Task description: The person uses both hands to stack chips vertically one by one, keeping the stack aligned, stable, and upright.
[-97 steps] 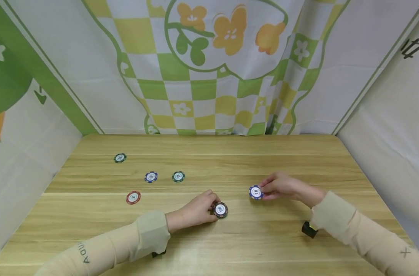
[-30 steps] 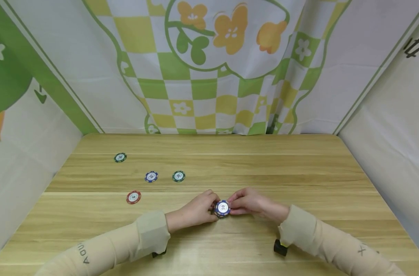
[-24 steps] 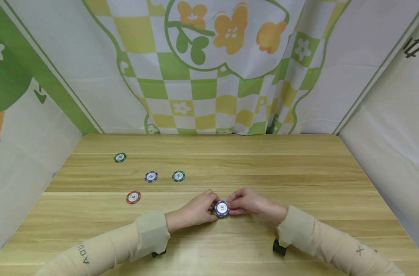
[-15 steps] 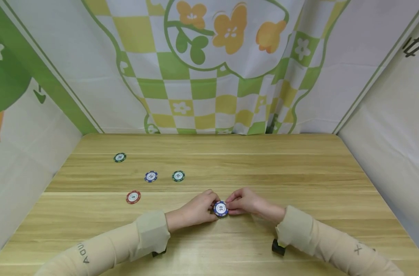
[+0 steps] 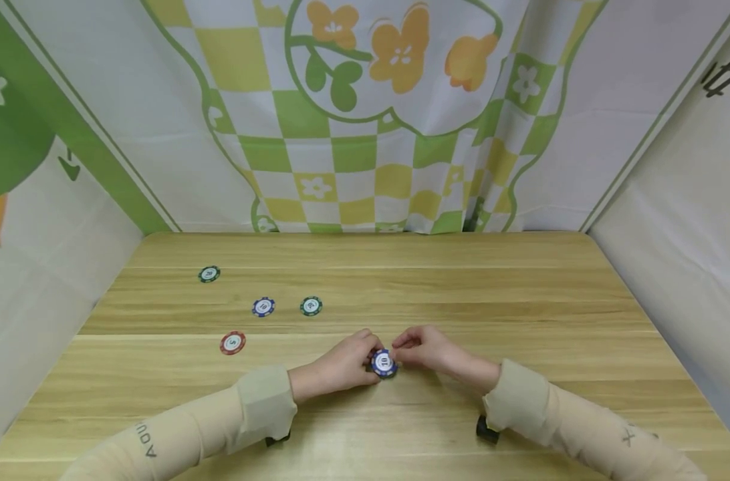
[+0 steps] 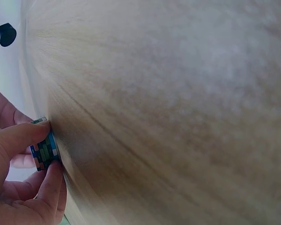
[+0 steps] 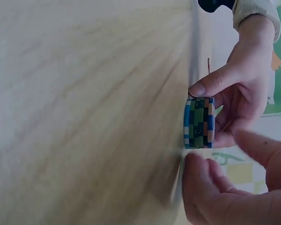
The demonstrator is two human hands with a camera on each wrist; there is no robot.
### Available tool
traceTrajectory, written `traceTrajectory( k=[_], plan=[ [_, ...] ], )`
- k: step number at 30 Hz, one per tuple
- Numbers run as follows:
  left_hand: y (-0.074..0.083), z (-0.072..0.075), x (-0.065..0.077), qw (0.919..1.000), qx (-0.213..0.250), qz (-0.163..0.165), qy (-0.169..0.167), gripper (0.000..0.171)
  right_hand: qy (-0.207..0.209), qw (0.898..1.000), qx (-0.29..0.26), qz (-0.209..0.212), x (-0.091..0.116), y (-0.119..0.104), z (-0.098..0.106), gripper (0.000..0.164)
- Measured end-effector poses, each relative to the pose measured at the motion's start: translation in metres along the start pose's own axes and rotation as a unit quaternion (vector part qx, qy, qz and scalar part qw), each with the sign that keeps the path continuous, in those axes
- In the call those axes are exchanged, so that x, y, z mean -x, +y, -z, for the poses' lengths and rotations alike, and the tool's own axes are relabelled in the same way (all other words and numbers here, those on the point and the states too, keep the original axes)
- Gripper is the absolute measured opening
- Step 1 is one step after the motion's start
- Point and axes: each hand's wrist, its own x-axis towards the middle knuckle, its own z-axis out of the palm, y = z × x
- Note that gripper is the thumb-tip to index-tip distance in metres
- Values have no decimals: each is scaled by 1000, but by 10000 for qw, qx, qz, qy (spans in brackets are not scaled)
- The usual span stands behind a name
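Note:
A short stack of poker chips (image 5: 384, 363) stands on the table, a blue chip marked 10 on top. From the right wrist view the side of the stack (image 7: 199, 123) shows several layers in blue, green, dark and reddish colours. My left hand (image 5: 341, 364) grips the stack between thumb and fingers, as the left wrist view also shows around the chips (image 6: 46, 149). Close to the stack's right side is my right hand (image 5: 437, 351), its thumb and fingers parted and holding nothing.
To the left on the wooden table (image 5: 491, 280) lie single chips: a green one (image 5: 209, 274), a blue one (image 5: 263, 307), another green one (image 5: 311, 306) and a red one (image 5: 232, 343). A patterned curtain (image 5: 365, 167) hangs behind the table's far edge.
My right hand has brought the blue 10 chip leftward onto the stack, whose top was a black 100 chip, and let go of it. My left hand has stayed at the stack.

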Motion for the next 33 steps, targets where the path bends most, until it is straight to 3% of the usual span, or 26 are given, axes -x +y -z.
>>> traceTrajectory(
  k=[6, 13, 18, 26, 33],
  plan=[
    [1, 0, 0, 10000, -10, -49, 22, 33, 151, 9864, 1464, 735, 6, -3, -4, 44],
    [1, -1, 0, 10000, 30, 22, 1, 34, 366, 9446, 2975, 1334, 9, -4, -14, 49],
    [0, -1, -1, 10000, -30, 38, 7, 36, 469, 9230, 3436, 1670, 9, -5, -18, 43],
    [1, -2, 0, 9999, -79, -1, 148, 36, 641, 9113, 3561, 1965, 9, -6, -24, 35],
    [1, -2, 0, 9999, -5, 32, 160, 35, 642, 9154, 3530, 1827, 7, -6, -27, 33]
  ],
)
